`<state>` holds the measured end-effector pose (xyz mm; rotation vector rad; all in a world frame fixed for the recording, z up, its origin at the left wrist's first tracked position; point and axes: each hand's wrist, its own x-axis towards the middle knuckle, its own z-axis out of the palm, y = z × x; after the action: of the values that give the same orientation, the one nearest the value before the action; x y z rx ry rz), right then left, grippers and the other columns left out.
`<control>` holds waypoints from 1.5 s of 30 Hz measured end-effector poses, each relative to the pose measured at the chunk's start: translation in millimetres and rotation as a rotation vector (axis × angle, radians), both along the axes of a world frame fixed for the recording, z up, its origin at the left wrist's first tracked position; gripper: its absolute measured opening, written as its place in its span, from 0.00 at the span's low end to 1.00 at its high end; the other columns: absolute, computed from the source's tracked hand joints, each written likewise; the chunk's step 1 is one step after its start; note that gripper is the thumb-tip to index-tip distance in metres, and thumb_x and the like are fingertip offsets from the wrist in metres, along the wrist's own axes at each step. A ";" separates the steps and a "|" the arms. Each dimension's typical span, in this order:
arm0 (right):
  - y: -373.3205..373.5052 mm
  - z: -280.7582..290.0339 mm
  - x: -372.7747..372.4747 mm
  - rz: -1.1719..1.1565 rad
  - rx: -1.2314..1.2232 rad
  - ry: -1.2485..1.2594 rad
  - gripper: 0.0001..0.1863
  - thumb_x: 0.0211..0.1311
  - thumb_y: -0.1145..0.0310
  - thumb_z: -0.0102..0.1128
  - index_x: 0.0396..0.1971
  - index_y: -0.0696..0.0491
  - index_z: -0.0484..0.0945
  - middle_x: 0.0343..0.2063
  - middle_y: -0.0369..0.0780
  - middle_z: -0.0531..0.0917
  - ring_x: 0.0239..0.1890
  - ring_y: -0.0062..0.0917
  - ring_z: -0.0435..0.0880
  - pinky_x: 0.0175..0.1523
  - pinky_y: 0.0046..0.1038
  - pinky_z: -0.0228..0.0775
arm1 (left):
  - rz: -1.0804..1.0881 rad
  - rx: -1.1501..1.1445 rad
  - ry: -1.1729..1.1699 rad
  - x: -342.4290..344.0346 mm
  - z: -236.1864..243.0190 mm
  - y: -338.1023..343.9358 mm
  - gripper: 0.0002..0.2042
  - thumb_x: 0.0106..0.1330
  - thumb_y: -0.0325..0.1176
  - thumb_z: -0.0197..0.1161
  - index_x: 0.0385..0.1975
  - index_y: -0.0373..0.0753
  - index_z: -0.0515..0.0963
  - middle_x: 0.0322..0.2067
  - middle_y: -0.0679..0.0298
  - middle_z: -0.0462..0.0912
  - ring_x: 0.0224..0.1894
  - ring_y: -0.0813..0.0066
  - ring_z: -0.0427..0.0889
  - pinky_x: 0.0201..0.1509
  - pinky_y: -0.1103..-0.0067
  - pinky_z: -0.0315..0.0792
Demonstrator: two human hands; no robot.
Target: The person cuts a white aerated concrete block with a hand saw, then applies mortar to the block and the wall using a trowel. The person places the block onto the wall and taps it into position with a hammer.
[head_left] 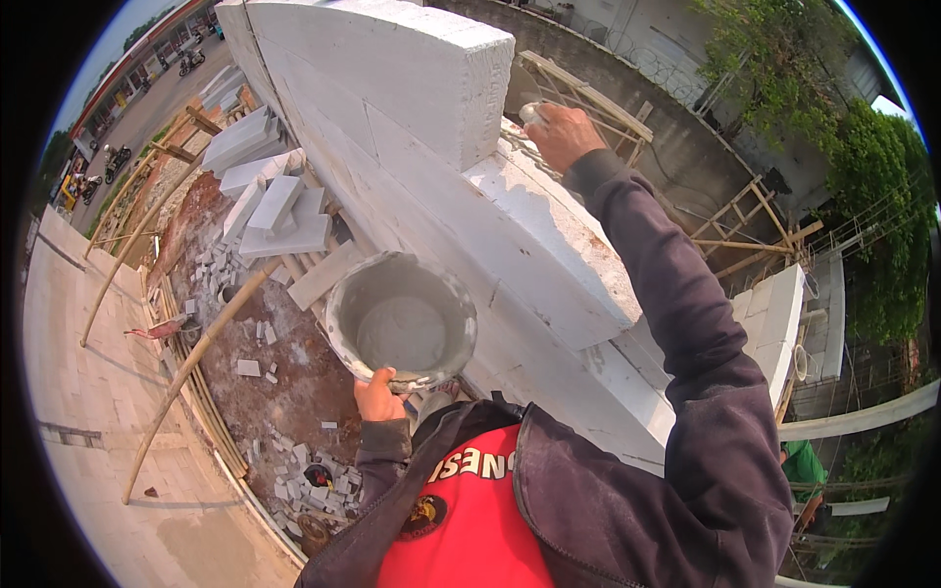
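Observation:
My left hand (380, 396) grips the near rim of a round grey mortar bucket (446, 328), thumb over the edge. Wet grey mortar (400, 331) lies in its bottom. My right hand (564, 135) reaches far forward over the wall and is closed around a tool with a pale rounded handle end (532, 113); its working end is mostly hidden. Below that hand, grey mortar is smeared on the top of a white block course (559, 235). A larger white block (431, 78) stands upright on the same course, just left of my right hand.
White blocks (279, 216) are stacked left of the wall, above rubble-strewn ground (284, 392) far below. Bamboo poles (191, 367) lean at the left. Wooden scaffolding (755, 225) stands right of the wall. A person in green (804, 465) is at the lower right.

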<state>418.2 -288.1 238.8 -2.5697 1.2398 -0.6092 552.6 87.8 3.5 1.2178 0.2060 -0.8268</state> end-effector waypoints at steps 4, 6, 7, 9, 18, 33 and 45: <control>4.0 13.3 -13.7 -0.058 -0.156 -0.038 0.18 0.60 0.60 0.56 0.37 0.61 0.82 0.32 0.53 0.84 0.39 0.45 0.85 0.48 0.42 0.75 | -0.008 -0.025 -0.006 12.4 8.0 -9.0 0.19 0.54 0.19 0.57 0.48 0.27 0.67 0.40 0.50 0.74 0.40 0.51 0.82 0.41 0.51 0.81; 45.1 35.9 -32.4 -0.082 -0.115 -0.322 0.18 0.60 0.60 0.57 0.34 0.63 0.81 0.26 0.50 0.84 0.31 0.37 0.84 0.41 0.37 0.75 | -0.006 -0.059 -0.004 14.8 9.1 -3.6 0.19 0.54 0.19 0.57 0.48 0.27 0.67 0.41 0.50 0.74 0.40 0.52 0.82 0.41 0.52 0.82; 55.0 42.2 -50.9 -0.045 -0.136 -0.325 0.19 0.61 0.60 0.58 0.36 0.65 0.81 0.22 0.44 0.81 0.23 0.28 0.78 0.33 0.32 0.71 | -0.023 -0.082 0.002 21.0 9.6 -4.3 0.20 0.54 0.19 0.57 0.49 0.28 0.67 0.41 0.51 0.75 0.41 0.52 0.82 0.41 0.53 0.82; 112.3 48.0 -67.9 -0.032 0.235 -0.647 0.23 0.61 0.62 0.59 0.48 0.67 0.78 0.20 0.35 0.77 0.20 0.15 0.72 0.25 0.21 0.61 | -0.032 -0.085 -0.005 32.5 14.5 -2.5 0.21 0.55 0.20 0.57 0.51 0.29 0.67 0.42 0.53 0.76 0.40 0.57 0.83 0.39 0.58 0.83; 199.6 -50.7 2.7 0.259 0.439 -0.180 0.17 0.55 0.67 0.61 0.40 0.63 0.81 0.30 0.53 0.83 0.31 0.46 0.84 0.38 0.40 0.73 | -0.146 -0.148 -0.154 41.1 56.5 -9.2 0.20 0.57 0.21 0.58 0.51 0.30 0.70 0.42 0.57 0.79 0.38 0.68 0.84 0.39 0.70 0.82; 174.9 60.4 -116.4 -0.104 1.057 -0.764 0.24 0.54 0.62 0.61 0.44 0.68 0.79 0.20 0.42 0.80 0.13 0.20 0.73 0.18 0.21 0.61 | -0.110 -0.121 0.269 139.5 -25.5 0.8 0.20 0.58 0.18 0.55 0.53 0.28 0.67 0.49 0.50 0.76 0.49 0.47 0.80 0.54 0.46 0.76; -36.7 61.5 -82.1 0.205 0.544 -0.450 0.21 0.62 0.56 0.57 0.33 0.63 0.82 0.13 0.38 0.75 0.08 0.17 0.73 0.14 0.20 0.68 | -0.312 0.364 -0.092 257.3 -153.2 63.6 0.12 0.58 0.23 0.52 0.41 0.27 0.73 0.47 0.47 0.78 0.54 0.45 0.77 0.63 0.47 0.71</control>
<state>336.1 -324.8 300.3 -1.9370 0.8328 -0.6492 809.8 151.4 -149.7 1.6548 0.0935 -1.0298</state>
